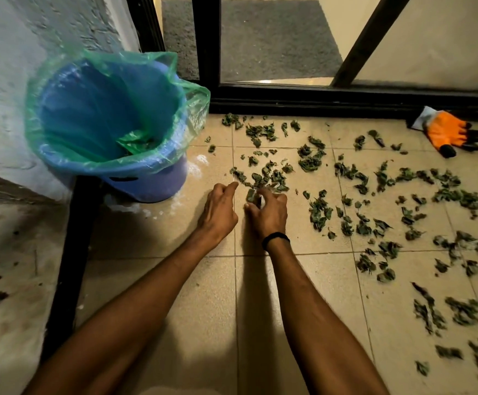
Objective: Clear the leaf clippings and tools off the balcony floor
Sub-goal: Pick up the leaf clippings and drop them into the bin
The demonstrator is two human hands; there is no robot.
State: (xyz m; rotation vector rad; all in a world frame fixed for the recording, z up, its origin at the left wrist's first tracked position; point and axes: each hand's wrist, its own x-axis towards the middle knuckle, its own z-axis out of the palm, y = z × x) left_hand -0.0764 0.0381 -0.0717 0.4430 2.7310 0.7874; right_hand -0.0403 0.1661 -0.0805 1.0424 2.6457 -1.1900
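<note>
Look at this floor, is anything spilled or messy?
Yes. Green leaf clippings are strewn all over the tiles, mostly toward the right side. Around the foot of the blue bin, white powdery specks are spilled. An orange glove lies dropped by the door track.

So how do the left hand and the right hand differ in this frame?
The right hand pinches a clump of leaf clippings with curled fingers; the left hand holds nothing visible and reaches forward toward the pile. The right hand has a black band at its wrist; the left hand's wrist is bare. Both are bare hands, low over the tiled floor beside the blue bin.
</note>
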